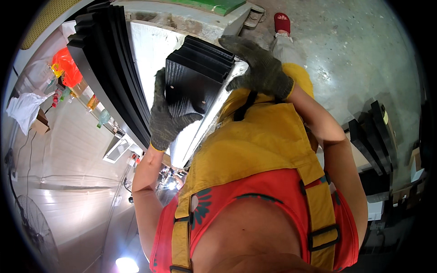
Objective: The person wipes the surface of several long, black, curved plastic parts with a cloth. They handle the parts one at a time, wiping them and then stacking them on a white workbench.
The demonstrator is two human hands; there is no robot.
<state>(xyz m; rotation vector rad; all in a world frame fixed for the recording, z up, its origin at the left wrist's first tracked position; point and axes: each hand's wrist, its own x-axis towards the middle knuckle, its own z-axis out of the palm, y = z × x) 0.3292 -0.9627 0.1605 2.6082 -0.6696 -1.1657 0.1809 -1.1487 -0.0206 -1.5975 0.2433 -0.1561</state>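
Observation:
A stack of glossy black boards (pixel 193 86) with stepped edges rests on a white-topped work surface (pixel 146 50) in front of my body. My left hand (pixel 168 116), in a dark knitted glove, grips the stack's left side, with fingers along the edge and thumb across the near face. At the stack's right end is my right hand (pixel 259 66), in a matching glove. Its fingers and thumb straddle the corner there, beside the white edge of the surface. The fingertips on the far sides of the stack are partly hidden.
Long black boards (pixel 109 68) stand in a row close to my left. More black pieces (pixel 373 136) lean on the right over the concrete floor (pixel 346 59). A red bag (pixel 68 67) and bottles lie at the far left. A green panel (pixel 214 5) is beyond the surface.

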